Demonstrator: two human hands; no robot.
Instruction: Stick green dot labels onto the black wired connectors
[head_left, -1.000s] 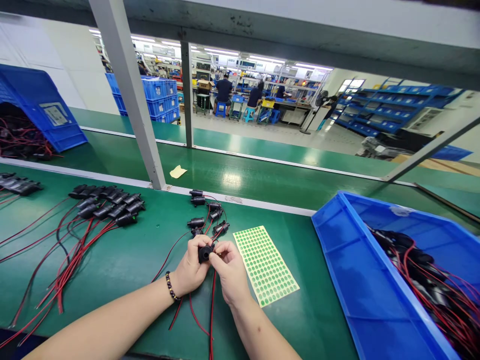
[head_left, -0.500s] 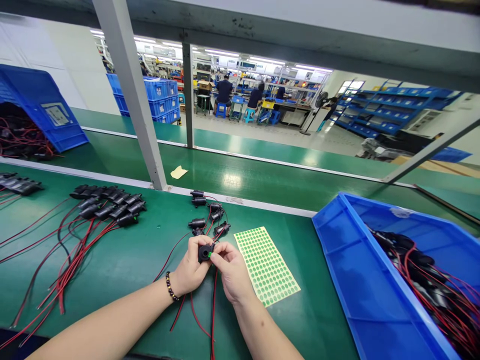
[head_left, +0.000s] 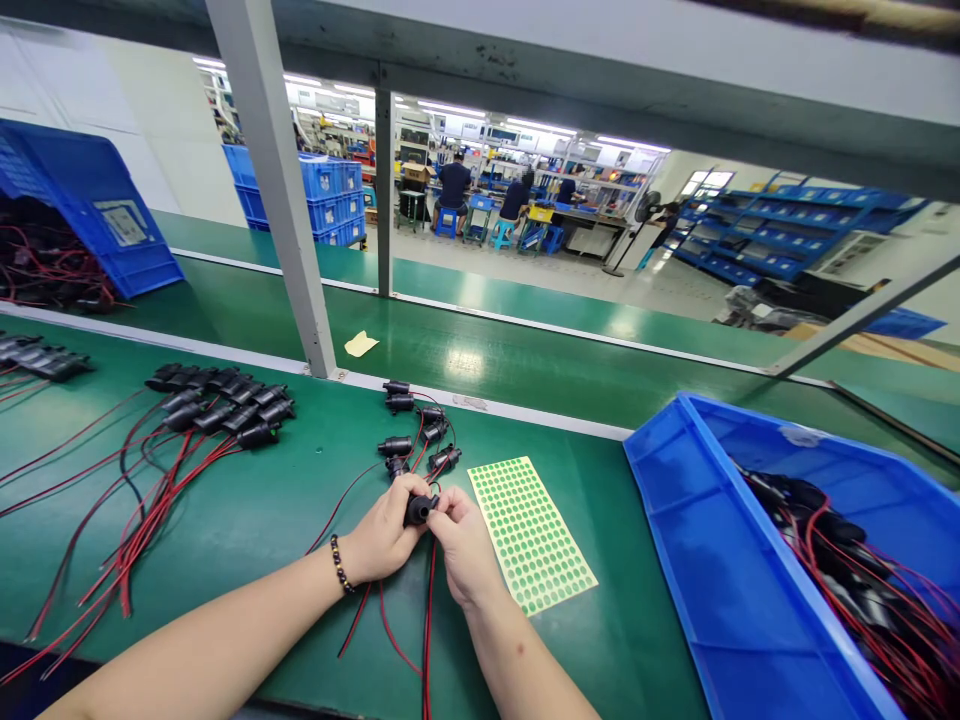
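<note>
My left hand (head_left: 388,530), with a beaded bracelet at the wrist, is wrapped round a small black cylindrical part (head_left: 420,509) with a round hole facing me. My right hand (head_left: 463,540) pinches at the right side of this same part; its fingertips hide whatever lies between them. Red wires (head_left: 427,630) hang down below the hands. Several similar black parts (head_left: 395,447) lie just beyond the hands. To the right of my right hand is a yellow sheet of green round stickers (head_left: 534,535), flat on the green table (head_left: 622,640).
Rows of black parts (head_left: 225,405) with red wires lie at the left. A blue bin (head_left: 675,560) of wired parts stands at the right, another (head_left: 112,220) at the far left. A metal post (head_left: 289,200) rises behind the table edge.
The black part has turned and shifted slightly right in my hands. The green spot seen on it by my right fingertips is no longer visible.
</note>
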